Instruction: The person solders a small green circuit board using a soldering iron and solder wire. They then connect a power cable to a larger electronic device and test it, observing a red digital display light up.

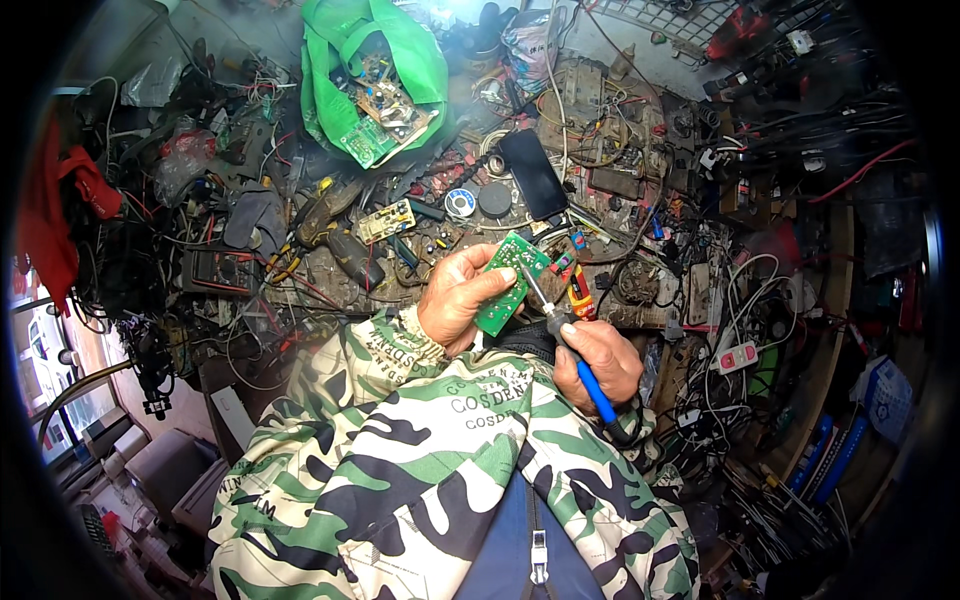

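1. Gripping the green circuit board (508, 304) by its left side, the left hand (455, 303) has its thumb on top; in the head view, the board sits mid-scene, near side of the cluttered bench.
2. Over to the right hand (608, 358): wrapped round a blue-handled soldering iron (597, 392), tip angled left and far, at the board or just above it. Contact? Can't tell.
3. Here's the danger: tip close to left thumb! If hot, one slip could burn it.
4. The board looks hand-held only, so a hard push might tilt it, skidding the tip onto neighbouring joints.
5. Watch the black cord (627, 436) by the right sleeve; a snag could jerk the iron.
6. Farther off, the phone (533, 177) could get scorched should the iron drop forward.
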{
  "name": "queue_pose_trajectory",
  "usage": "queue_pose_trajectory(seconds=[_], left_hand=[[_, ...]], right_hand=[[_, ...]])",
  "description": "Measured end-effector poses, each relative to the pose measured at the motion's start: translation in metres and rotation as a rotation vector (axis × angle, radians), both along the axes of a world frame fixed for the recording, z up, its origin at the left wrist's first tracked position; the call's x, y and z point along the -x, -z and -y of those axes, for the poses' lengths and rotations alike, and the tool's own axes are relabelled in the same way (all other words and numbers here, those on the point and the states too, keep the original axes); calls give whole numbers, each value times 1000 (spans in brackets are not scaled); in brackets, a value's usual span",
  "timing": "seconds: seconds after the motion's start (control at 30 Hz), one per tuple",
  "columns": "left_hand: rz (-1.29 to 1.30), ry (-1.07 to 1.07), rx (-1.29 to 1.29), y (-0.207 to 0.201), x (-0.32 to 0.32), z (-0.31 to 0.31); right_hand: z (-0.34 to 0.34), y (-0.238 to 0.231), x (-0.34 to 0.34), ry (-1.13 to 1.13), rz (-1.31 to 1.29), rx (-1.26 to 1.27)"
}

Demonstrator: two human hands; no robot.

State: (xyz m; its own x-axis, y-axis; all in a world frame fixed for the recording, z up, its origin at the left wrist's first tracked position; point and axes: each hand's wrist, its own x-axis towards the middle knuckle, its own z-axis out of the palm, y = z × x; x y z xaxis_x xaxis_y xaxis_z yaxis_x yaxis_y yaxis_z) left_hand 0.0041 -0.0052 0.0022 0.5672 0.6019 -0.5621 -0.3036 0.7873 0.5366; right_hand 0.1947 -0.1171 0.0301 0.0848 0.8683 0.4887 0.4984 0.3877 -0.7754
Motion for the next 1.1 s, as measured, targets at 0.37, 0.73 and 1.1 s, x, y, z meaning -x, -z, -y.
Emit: queue_pose_trajectory(seconds=[0.37,0.73,1.1], left_hand=[[13,-5,13,1,0,1],[17,-4,14,-1,0,0],[15,21,1,1,2,-1]], right_hand=[[2,-1,2,16,8,-1],[6,2,3,64,-6,21],[3,-1,2,28,-8,16]])
